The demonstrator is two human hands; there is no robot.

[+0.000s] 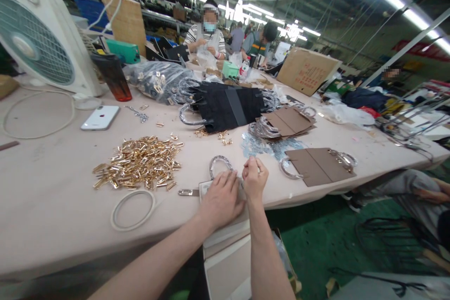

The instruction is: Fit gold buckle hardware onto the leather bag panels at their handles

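Note:
My left hand (222, 199) lies flat, fingers stretched out, on the light-coloured bag piece (203, 189) at the table's front edge. A wrapped looped handle (218, 158) rises beyond my fingertips. To the left, a short strap with a metal end (188, 192) sticks out. The lower panels (228, 269) of the piece hang over the edge towards me. Right beside the left hand, my right hand (255, 177) is closed with its fingers pinched together over the piece's right side. Whatever it holds, if anything, is hidden.
Left lie a heap of gold metal fittings (140, 163), a tape roll (115, 218) and a phone (100, 118). Brown bag pieces (318, 167) lie right, black ones (228, 105) behind. A fan (42, 37) and dark cup (114, 77) stand far left. Co-workers sit across the table.

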